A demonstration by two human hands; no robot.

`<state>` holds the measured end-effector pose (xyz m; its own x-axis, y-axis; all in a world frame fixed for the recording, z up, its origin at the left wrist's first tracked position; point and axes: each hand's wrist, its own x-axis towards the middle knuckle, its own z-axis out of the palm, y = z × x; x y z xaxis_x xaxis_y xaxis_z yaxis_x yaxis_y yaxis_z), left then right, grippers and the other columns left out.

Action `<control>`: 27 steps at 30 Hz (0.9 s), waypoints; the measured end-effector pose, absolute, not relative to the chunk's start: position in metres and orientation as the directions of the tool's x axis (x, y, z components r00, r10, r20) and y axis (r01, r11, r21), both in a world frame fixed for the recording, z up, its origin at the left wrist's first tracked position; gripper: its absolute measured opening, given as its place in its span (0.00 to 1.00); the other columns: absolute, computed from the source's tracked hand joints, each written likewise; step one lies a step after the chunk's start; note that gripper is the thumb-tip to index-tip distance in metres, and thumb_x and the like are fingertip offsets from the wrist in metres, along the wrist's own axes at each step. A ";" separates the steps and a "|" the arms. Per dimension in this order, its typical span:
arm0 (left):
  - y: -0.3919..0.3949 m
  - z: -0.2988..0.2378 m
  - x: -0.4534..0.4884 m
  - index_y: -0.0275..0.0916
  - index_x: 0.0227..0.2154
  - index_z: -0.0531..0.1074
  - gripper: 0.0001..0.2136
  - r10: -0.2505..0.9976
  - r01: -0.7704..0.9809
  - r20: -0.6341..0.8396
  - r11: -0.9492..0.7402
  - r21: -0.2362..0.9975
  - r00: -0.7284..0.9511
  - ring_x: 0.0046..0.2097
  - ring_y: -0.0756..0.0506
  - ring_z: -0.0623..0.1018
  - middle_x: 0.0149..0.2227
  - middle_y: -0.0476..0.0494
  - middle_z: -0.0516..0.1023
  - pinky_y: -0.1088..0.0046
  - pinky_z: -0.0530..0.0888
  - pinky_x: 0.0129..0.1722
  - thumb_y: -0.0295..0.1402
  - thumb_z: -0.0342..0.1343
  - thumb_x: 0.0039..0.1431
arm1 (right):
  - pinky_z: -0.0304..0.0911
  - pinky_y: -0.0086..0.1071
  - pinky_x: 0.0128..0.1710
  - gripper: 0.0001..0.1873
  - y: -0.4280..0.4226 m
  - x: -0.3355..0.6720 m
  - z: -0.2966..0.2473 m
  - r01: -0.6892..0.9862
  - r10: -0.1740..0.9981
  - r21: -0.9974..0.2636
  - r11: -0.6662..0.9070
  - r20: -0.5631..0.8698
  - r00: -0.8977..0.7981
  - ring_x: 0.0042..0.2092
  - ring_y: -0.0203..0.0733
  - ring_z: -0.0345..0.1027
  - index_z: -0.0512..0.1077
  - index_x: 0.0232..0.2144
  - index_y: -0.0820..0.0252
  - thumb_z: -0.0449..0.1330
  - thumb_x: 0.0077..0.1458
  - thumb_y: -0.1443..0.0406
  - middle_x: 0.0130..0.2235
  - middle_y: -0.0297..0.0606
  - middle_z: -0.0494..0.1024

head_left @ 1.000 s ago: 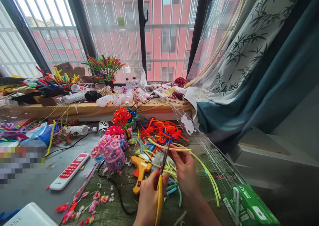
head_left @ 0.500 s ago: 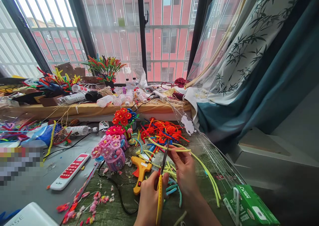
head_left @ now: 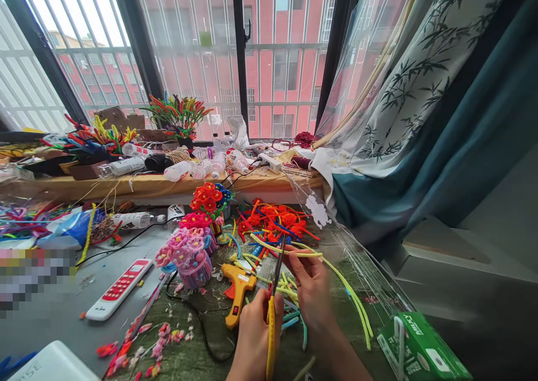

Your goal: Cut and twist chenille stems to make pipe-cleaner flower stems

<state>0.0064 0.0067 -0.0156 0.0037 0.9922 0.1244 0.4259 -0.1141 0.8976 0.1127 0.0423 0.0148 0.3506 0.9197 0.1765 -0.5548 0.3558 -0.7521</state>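
My left hand (head_left: pixel 253 336) is wrapped round the yellow handles of a pair of scissors (head_left: pixel 272 308), whose dark blades point up and away. My right hand (head_left: pixel 310 286) pinches a pale yellow pipe cleaner (head_left: pixel 290 252) that runs across the blade tips, just in front of a heap of red and orange pipe-cleaner flowers (head_left: pixel 275 218). More yellow and teal pipe cleaners (head_left: pixel 290 314) lie under and around both hands on the green mat.
An orange glue gun (head_left: pixel 237 288) with a black cord lies left of my hands, beside pink flower pots (head_left: pixel 189 255). A red-and-white remote (head_left: pixel 117 288) sits farther left. A green box (head_left: pixel 420 347) stands at the right. The window ledge (head_left: pixel 147 182) holds bottles and craft clutter.
Almost nothing differs; my hands and the scissors have shifted only slightly, and the view has nudged a little.
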 end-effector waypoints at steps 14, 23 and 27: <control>0.012 -0.029 0.000 0.42 0.23 0.61 0.24 0.991 0.452 0.129 -0.136 0.882 0.047 0.23 0.45 0.69 0.19 0.48 0.70 0.72 0.59 0.26 0.58 0.41 0.58 | 0.70 0.37 0.46 0.05 0.044 0.113 0.011 -0.556 0.919 -0.749 0.360 0.181 0.351 0.41 0.42 0.74 0.77 0.28 0.58 0.68 0.48 0.63 0.37 0.35 0.80; 0.007 -0.011 -0.001 0.42 0.23 0.60 0.19 0.995 0.483 0.073 -0.095 0.870 0.063 0.24 0.48 0.64 0.20 0.52 0.63 0.73 0.56 0.25 0.52 0.47 0.58 | 0.68 0.37 0.48 0.08 0.042 0.113 0.003 -0.545 0.925 -0.769 0.334 0.157 0.345 0.43 0.43 0.74 0.77 0.29 0.59 0.69 0.47 0.62 0.38 0.36 0.79; 0.007 -0.012 0.000 0.41 0.21 0.62 0.19 0.988 0.523 0.150 -0.149 0.839 0.042 0.23 0.49 0.63 0.19 0.52 0.63 0.73 0.57 0.25 0.50 0.47 0.59 | 0.67 0.39 0.50 0.09 0.042 0.113 -0.001 -0.536 0.933 -0.790 0.298 0.123 0.338 0.44 0.45 0.73 0.77 0.29 0.59 0.70 0.46 0.60 0.39 0.37 0.79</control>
